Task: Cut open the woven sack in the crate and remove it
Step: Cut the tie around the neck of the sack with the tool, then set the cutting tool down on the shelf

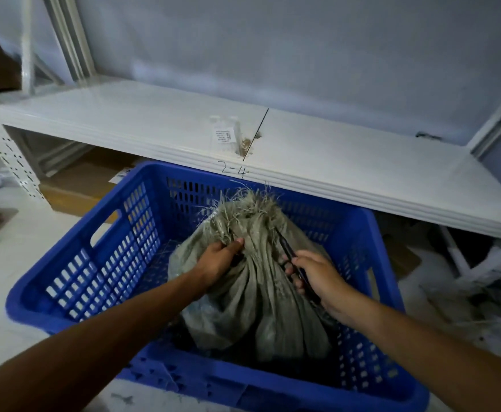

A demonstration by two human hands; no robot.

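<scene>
A grey-green woven sack (261, 304) stands upright in a blue perforated plastic crate (130, 233), its neck gathered and its top frayed into loose fibres. My left hand (218, 258) grips the gathered neck from the left side. My right hand (317, 278) holds dark scissors (288, 251), whose blades point up and left against the right side of the neck. Whether the blades are apart is hard to tell. The sack's base is in shadow at the crate's bottom.
A white metal shelf (332, 156) marked "2-4" runs right behind the crate, with a small clear labelled packet (225, 135) on it. Cardboard boxes (80, 185) lie under the shelf at left. Pale clutter (481, 298) fills the floor at right.
</scene>
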